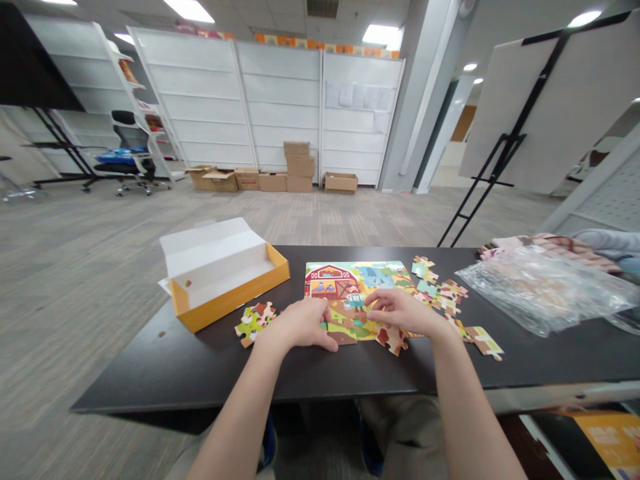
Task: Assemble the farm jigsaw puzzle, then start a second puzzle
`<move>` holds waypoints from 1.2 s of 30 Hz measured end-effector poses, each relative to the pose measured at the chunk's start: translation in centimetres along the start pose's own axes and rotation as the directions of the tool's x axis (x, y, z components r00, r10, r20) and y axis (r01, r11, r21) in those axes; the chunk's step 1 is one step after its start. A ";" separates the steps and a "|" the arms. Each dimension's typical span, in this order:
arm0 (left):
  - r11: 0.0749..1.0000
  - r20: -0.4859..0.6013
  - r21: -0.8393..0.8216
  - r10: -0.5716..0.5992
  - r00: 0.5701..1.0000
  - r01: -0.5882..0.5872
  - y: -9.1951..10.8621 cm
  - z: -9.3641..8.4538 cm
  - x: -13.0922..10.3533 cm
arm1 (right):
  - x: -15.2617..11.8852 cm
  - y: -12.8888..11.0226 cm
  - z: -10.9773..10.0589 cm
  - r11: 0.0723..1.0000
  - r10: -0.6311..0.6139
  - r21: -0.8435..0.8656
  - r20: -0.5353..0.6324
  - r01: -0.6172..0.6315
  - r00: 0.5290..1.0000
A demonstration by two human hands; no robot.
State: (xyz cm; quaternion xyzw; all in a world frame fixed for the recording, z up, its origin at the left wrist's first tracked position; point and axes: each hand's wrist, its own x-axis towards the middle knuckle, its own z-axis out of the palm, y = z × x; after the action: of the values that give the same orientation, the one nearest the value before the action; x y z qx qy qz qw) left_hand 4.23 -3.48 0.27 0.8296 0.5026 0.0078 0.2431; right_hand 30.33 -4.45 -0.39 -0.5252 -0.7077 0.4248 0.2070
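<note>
A farm-scene puzzle lies on the black table, a red barn at its left part. My left hand rests at the puzzle's lower left, fingers apart, with no piece visible in it. Over the puzzle's right part is my right hand, its fingers curved and slightly spread, with nothing visible between them. Just below that hand sits a brown and cream piece. Several loose pieces are scattered right of the puzzle, and a small group of green and red pieces lies left of my left hand.
An open yellow box with a white inside stands at the table's left. Clear plastic bags and folded cloths lie at the right. The black table's front edge runs near my forearms.
</note>
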 end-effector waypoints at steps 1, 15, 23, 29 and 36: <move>1.000 0.000 -0.001 0.004 1.000 -0.004 0.0 0.0 0.1 | 0.0 0.0 0.0 1.000 -0.003 -0.002 -0.005 0.003 1.000; 0.999 -0.003 -0.007 0.040 0.999 -0.040 -0.3 0.0 0.1 | 0.3 -0.9 0.7 0.994 -0.018 -0.106 0.033 0.022 0.999; 0.991 0.043 -0.117 0.065 0.997 -0.060 -0.3 -0.6 0.0 | 0.5 -0.1 1.1 1.000 -0.002 -0.030 0.051 0.004 0.999; 0.994 0.045 -0.101 0.055 0.997 -0.050 -0.7 -0.3 0.2 | 0.2 -1.4 2.1 0.994 0.035 0.091 0.196 -0.053 0.980; 0.998 0.030 -0.050 0.044 0.999 -0.043 -1.2 0.2 0.5 | 0.1 -1.8 2.1 0.986 0.028 0.152 0.243 -0.067 0.970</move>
State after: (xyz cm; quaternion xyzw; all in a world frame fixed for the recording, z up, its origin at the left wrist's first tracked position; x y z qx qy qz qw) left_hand 3.53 -2.72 -0.49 0.8340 0.4802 0.0126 0.2713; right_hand 27.74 -5.37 -0.12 -0.4687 -0.6786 0.5450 0.1511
